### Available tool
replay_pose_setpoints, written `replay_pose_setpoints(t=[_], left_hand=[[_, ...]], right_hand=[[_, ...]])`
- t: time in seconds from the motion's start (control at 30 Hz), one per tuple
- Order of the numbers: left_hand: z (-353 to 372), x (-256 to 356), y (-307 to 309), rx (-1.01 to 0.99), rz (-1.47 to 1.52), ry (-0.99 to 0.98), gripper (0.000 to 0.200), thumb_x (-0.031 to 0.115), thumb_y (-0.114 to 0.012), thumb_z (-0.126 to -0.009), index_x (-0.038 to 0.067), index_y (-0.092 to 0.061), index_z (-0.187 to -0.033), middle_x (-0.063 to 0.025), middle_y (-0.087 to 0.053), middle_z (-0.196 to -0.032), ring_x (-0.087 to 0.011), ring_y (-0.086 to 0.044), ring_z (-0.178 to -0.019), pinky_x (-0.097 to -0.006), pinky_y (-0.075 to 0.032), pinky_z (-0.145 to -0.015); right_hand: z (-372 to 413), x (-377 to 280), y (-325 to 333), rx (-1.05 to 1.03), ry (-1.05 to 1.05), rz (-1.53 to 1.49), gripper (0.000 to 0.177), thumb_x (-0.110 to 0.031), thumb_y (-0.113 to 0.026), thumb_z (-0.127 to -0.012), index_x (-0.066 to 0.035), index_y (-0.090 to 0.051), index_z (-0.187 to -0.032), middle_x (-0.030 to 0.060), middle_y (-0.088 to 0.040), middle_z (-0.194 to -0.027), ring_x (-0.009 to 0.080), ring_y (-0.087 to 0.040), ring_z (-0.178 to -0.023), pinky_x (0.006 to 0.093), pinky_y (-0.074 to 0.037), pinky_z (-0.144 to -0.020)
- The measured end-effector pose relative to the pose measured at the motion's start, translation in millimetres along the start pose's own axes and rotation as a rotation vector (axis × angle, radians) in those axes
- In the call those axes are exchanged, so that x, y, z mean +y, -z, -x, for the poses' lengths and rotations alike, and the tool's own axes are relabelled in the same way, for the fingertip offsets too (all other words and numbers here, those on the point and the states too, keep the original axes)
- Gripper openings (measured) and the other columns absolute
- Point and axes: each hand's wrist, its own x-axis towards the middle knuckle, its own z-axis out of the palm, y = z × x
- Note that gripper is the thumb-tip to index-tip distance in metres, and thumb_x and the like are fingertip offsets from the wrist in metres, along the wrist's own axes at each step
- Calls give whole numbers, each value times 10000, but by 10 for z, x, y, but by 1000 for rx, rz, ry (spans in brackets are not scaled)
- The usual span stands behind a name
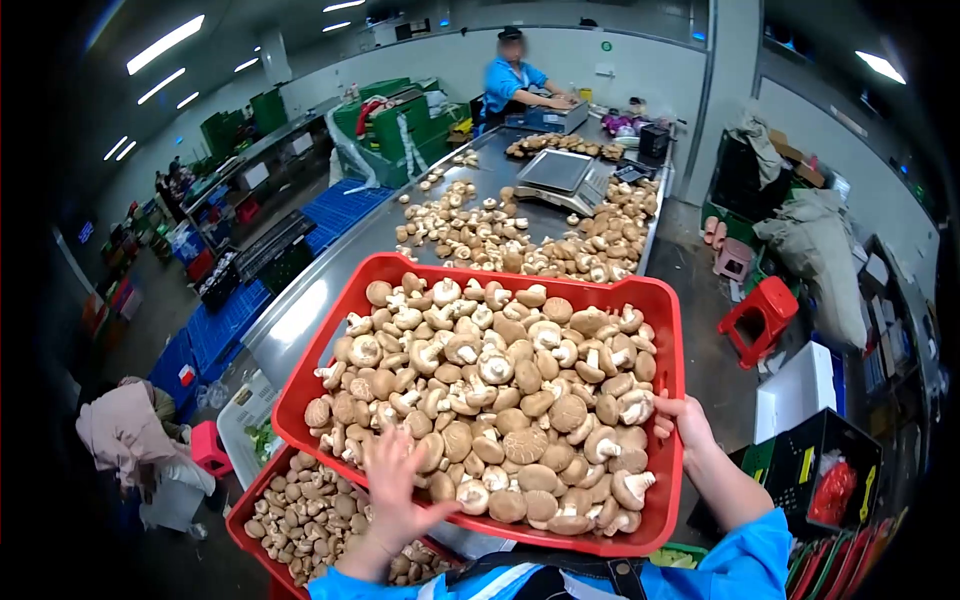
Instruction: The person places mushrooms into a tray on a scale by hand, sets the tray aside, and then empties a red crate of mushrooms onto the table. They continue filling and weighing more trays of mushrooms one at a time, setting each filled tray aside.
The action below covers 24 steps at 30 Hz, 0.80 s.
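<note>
A large red tray (676,400) full of brown mushrooms (525,445) is tilted in front of me. My right hand (684,425) grips its right rim, fingers wrapped over the edge. At the tray's lower left, my left hand (402,490) has its fingers spread, in front of the near rim; whether it touches the mushrooms I cannot tell. Below and left, a second red tray (240,535) holds smaller mushrooms (310,510). Beyond the large tray, loose mushrooms (460,225) lie on a metal table (365,245) around a weighing scale (565,175).
A person (510,75) in blue stands at the table's far end beside another scale (550,118). Red stool (760,318), white foam box (797,390) and black crate (800,450) are on the right. Blue pallets (340,210) and a white basket (240,415) are on the left.
</note>
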Motion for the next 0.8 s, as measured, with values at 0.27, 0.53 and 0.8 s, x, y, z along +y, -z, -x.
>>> replay_pose_setpoints(t=[0.27, 0.53, 0.8], left_hand=[[172, 237, -530, 431, -76, 100, 605, 495, -409, -791, 6, -477, -1140, -180, -488, -1174, -373, -394, -1154, -552, -158, -987], [595, 656, -1090, 921, 40, 631, 382, 282, -352, -894, -21, -413, -1118, -156, -371, -1238, -293, -339, -1154, -387, -235, -984], [1446, 1736, -2498, 636, 1186, 1531, 427, 305, -378, -898, -6, -382, -1190, -133, -396, -1245, -248, -352, -1158, -350, -249, -981]], right_hand=[[-264, -38, 144, -167, -85, -99, 179, 39, -490, -732, -106, -389, -753, -4, -401, -609, 88, -377, -425, 223, -324, -376], [-450, -172, 445, -513, -255, 2, 128, -34, -564, -770, -53, -446, -816, 68, -511, -701, 182, -540, -572, 311, -488, -539], [-842, -412, 926, -781, 461, 1076, 334, -281, -668, -740, -17, -546, -904, 82, -613, -796, 133, -602, -687, 279, -482, -640]])
